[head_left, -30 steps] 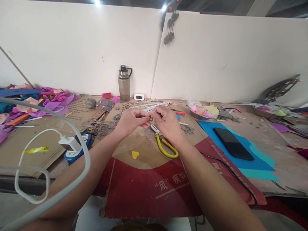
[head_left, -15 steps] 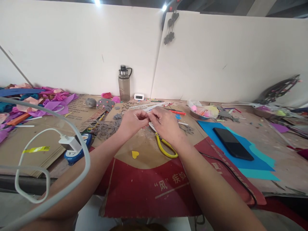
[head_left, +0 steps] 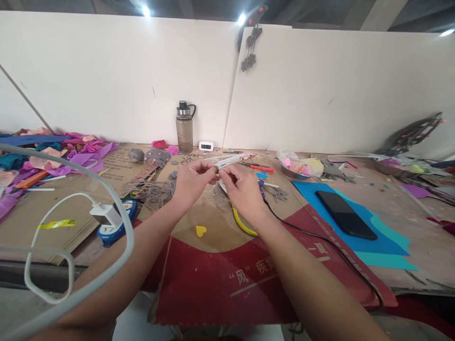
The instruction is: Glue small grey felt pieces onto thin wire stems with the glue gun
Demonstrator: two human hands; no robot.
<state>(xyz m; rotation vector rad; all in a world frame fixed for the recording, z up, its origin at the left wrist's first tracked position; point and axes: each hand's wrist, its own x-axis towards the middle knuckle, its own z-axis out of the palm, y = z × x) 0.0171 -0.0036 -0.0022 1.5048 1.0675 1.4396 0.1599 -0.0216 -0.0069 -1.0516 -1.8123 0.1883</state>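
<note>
Since half a second ago our view has tipped down a little, and a black cable point(head_left: 302, 233) now shows running from under our right wrist across the red cardboard point(head_left: 227, 279).

We take the yellow paper heart point(head_left: 201, 230) on the counter point(head_left: 419, 237) as our landmark. Far left of it lie pink and purple paper scraps point(head_left: 71, 156); nearer on that side a white charger point(head_left: 104, 214) sits on a blue tape measure point(head_left: 119, 226). Just above the heart our left hand point(head_left: 192, 182) is closed in a pinch on a small piece point(head_left: 215, 178), too small for us to identify. Our right hand point(head_left: 243, 192) meets it fingertip to fingertip, closed on the same piece. Yellow-handled scissors point(head_left: 243, 226) lie under the right hand. Well right of the heart, a black phone point(head_left: 344, 214) rests on blue paper point(head_left: 384, 237).
</note>
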